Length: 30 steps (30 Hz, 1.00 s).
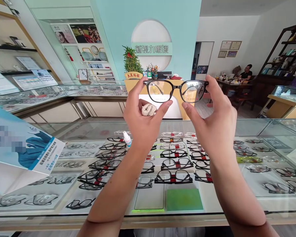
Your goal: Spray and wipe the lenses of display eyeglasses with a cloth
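Note:
Black-framed eyeglasses (177, 87) are held up in front of me, above the counter, with their lenses upright. My left hand (145, 112) pinches the left end of the frame between thumb and fingers. A crumpled whitish cloth or tissue (149, 110) is tucked in that same palm. The right end of the frame is pinched by my right hand (212, 112), its thumb under the lens. Faint printing shows on the lenses. Below my hands, rows of eyeglasses (174, 176) sit in and on the glass display counter (187, 215). A small white spray bottle (127, 139) stands among them.
A blue and white cardboard sign (37, 148) leans at the left of the counter. A green mat (184, 199) lies near the front edge. Beyond are another glass showcase (98, 98), a reception desk (132, 93) with a plant, and a person (245, 74) seated at a table.

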Tool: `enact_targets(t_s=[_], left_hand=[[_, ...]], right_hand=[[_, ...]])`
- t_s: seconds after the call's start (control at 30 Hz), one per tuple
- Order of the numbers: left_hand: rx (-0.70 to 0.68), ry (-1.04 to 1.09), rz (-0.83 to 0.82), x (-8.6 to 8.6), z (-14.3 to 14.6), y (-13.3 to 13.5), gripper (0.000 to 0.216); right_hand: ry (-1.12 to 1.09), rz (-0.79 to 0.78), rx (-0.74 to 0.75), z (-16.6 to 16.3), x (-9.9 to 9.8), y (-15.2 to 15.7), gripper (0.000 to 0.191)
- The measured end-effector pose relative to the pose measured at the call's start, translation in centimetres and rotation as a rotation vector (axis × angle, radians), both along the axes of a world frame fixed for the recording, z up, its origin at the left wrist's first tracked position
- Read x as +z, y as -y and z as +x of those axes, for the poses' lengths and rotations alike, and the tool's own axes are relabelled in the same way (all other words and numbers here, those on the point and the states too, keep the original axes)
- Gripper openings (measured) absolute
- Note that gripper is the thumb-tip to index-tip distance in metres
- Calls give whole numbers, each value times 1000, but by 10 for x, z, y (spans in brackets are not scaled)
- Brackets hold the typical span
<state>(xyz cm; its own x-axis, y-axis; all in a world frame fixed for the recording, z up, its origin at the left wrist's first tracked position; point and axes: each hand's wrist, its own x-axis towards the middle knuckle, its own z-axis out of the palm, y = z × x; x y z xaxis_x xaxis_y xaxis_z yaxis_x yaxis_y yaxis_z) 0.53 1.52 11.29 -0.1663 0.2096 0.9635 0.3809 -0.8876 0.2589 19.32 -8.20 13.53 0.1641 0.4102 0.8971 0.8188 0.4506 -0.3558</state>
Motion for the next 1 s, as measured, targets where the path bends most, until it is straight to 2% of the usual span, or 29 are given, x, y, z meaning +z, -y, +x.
enact_targets(t_s=[0.43,0.7,1.0], left_hand=[[6,20,-11,0,2,5,84],[130,20,59,3,5,11,75],[78,57,64,4,7,13,75]], right_hand=[[40,19,-51,-1,-1,0,65],[31,7,-28,0,-1,0,66],[20,-27,-25,2,0,-1,68]])
